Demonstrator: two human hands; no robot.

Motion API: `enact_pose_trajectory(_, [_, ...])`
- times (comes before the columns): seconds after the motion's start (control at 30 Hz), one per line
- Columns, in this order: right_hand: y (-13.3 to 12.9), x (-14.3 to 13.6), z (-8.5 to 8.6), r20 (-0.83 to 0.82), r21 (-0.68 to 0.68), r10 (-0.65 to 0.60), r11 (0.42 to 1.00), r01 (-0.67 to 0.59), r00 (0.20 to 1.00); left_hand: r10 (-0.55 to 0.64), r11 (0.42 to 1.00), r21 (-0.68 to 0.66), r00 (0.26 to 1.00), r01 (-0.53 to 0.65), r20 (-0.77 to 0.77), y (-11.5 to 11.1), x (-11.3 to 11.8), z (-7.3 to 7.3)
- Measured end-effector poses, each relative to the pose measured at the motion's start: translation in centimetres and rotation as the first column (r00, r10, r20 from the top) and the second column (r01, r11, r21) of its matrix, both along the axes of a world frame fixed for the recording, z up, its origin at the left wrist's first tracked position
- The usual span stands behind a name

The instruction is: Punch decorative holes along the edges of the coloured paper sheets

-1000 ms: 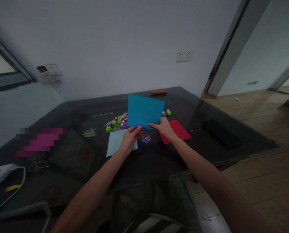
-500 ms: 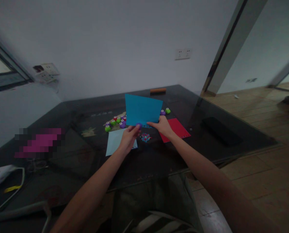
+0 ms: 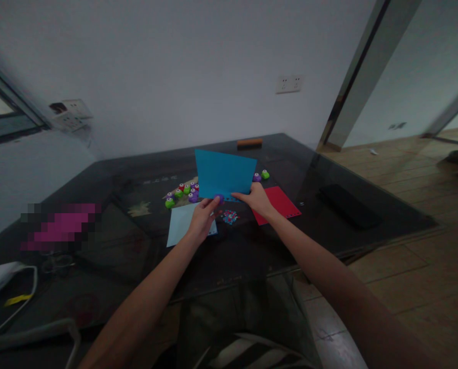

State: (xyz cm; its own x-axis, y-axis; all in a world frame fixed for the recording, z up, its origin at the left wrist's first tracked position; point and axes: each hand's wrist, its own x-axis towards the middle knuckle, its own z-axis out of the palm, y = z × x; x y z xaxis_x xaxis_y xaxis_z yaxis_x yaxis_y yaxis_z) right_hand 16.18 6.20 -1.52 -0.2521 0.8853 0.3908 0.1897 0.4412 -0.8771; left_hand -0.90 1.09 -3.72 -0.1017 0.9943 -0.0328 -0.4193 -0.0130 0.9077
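Raised above the table is a blue sheet of paper (image 3: 226,174), with a row of small punched holes along its lower edge. My right hand (image 3: 255,197) pinches that edge near its right end, thumb in front. A small purple craft punch (image 3: 219,198) sits in the closed fingers of my left hand (image 3: 203,218), at the sheet's lower edge. Below the hands lies a little pile of red, blue and white paper cut-outs (image 3: 230,217). A pale blue sheet (image 3: 178,225) lies partly under my left hand. Beside my right wrist rests a red sheet (image 3: 285,205) with holes along its near edge.
Several green, purple and red craft punches (image 3: 186,190) stand behind the pale sheet; a green punch (image 3: 265,175) stands right of the blue one. A black case (image 3: 348,205) lies at right, a brown roll (image 3: 249,143) by the wall, a white device (image 3: 0,277) at left.
Both hands keep their hold on the blue sheet and the purple punch. The sheet tilts very slightly; the whole view shifts a little left.
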Motion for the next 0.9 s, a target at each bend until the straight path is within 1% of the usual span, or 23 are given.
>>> enact_pose_trajectory(0.2, [-0.03,0.00,0.01,0.006,0.013,-0.005,1.000,0.005,1.000,-0.007,1.000,0.005,1.000,0.007,0.016,0.03,-0.08,-0.06])
enact_pose_trajectory(0.5, [0.39,-0.04,-0.62,0.017,0.051,-0.002,0.999,0.001,1.000,-0.004,1.000,-0.015,1.000,0.004,0.004,0.11,-0.13,-0.01])
enact_pose_trajectory(0.7, [0.46,-0.08,-0.88,0.010,0.022,0.017,1.000,-0.017,1.000,-0.014,1.000,0.000,1.000,0.014,0.003,0.06,-0.19,-0.02])
enact_pose_trajectory(0.9, [0.44,-0.08,-0.85,0.006,0.027,0.009,1.000,-0.009,1.000,-0.020,1.000,0.009,1.000,0.020,-0.001,0.16,-0.28,-0.16])
